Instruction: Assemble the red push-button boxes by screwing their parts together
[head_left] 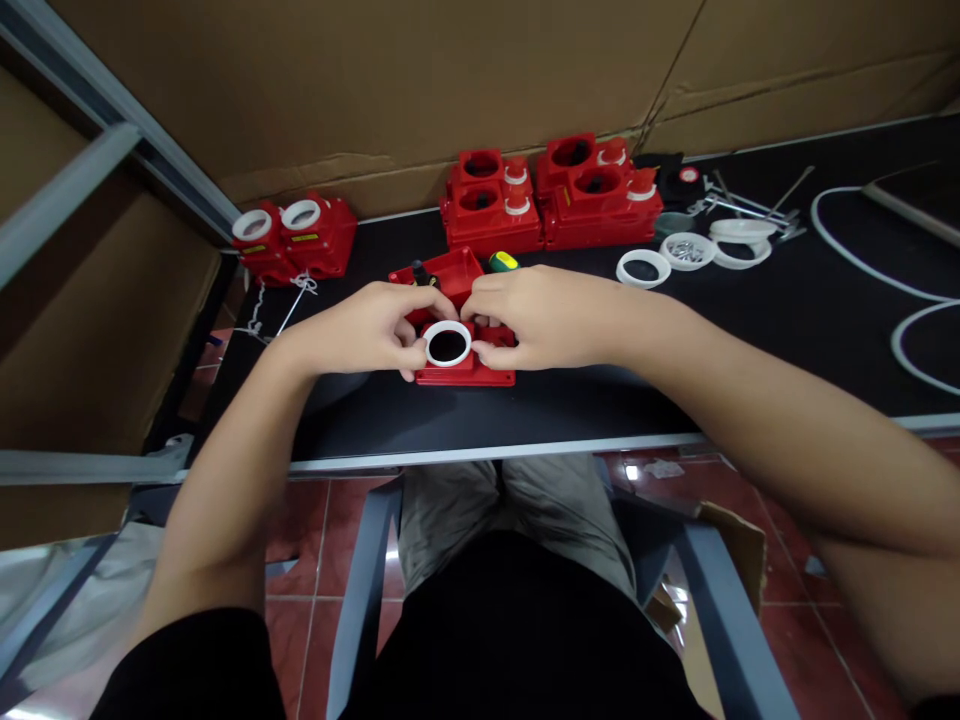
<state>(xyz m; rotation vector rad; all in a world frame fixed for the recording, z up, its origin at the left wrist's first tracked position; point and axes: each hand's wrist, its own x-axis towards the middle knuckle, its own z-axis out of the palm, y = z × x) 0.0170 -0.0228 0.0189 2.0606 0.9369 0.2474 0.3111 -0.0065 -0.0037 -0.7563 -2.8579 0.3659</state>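
A white ring (428,352) sits over the round opening of a red housing cover (465,377) near the table's front edge. My left hand (375,328) grips the ring's left side, thumb in front and fingers curled behind. From the other side, my right hand (525,315) pinches the ring's right rim with bent fingers. Whether the ring is fully seated in the cover cannot be made out. Just behind my hands lies an open red box (457,272) with a dark part inside. A green and yellow handle (503,262) shows beside that box, partly hidden by my right hand.
Red housings (491,235) stand along the cardboard wall, with two white-ringed ones (330,240) at the left. To the right are loose white rings (643,268), a dish of small metal parts (688,251), several metal tools (750,208) and white tubing (847,255). A metal frame (90,190) borders the left.
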